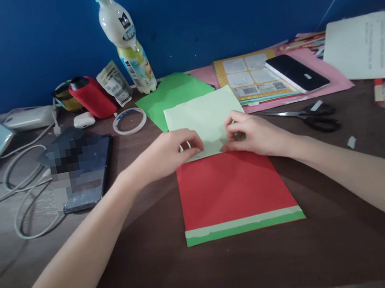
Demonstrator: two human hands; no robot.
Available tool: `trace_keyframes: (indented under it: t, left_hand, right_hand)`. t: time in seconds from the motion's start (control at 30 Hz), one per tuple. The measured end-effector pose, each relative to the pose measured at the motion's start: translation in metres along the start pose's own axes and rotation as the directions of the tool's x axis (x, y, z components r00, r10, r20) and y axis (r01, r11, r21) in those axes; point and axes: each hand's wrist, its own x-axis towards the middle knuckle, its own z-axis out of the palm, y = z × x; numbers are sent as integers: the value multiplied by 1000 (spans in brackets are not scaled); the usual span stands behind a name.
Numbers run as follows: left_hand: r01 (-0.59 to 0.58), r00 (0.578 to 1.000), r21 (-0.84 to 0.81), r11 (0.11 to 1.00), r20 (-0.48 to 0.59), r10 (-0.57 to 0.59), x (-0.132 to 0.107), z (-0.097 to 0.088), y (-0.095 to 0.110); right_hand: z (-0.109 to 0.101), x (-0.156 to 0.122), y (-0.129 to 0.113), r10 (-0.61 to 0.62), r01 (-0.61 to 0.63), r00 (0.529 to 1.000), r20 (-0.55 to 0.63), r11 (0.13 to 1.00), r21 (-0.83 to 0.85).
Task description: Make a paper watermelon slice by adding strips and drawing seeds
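A pale green sheet of paper (205, 112) lies across the upper part of a red sheet (230, 187). My left hand (175, 152) is curled at the left of the pale sheet's lower edge, thumb and fingertips drawn together on it. At the right of that edge, my right hand (250, 134) pinches the paper with bent fingers. Along the red sheet's near end run a pale green and a bright green strip (244, 226). A bright green sheet (171, 90) lies partly hidden behind the pale one.
Black-handled scissors (310, 117) lie right of the papers, with a phone (297, 73) and pink paper (337, 78) behind. To the left are a tape roll (129, 121), a tablet-like device (89, 174) and looped cables (9, 181). A bottle (127, 41) stands by the blue wall.
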Motion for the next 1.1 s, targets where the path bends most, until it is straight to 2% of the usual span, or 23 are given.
trace_keyframes:
  t: [0.1,0.2,0.4,0.63,0.87,1.1]
  left_hand:
    - [45,997,-34,998,61,-43,0,13,4]
    - [99,991,-67,993,94,-93,1,18,1]
    - [33,999,113,993,20,-35,2,21,1]
    - [67,997,261,963,-48,-56,1,32,9]
    - [59,997,279,958,-56,-45,3,35,8]
    - [66,998,287,956,-40,-57,2,34,9]
  right_hand:
    - [0,0,0,7,-7,1000,7,1000,10]
    - [-2,0,0,19,-19,1000,19,1000,25]
    - [-10,1,0,15,-22,997,82,995,96]
    - [-18,0,7,-36,28,988,148,998,53]
    - [-19,-2,6,-41,53,991,124,994,-99]
    - [-19,-1,7,-50,64,988,145,994,-93]
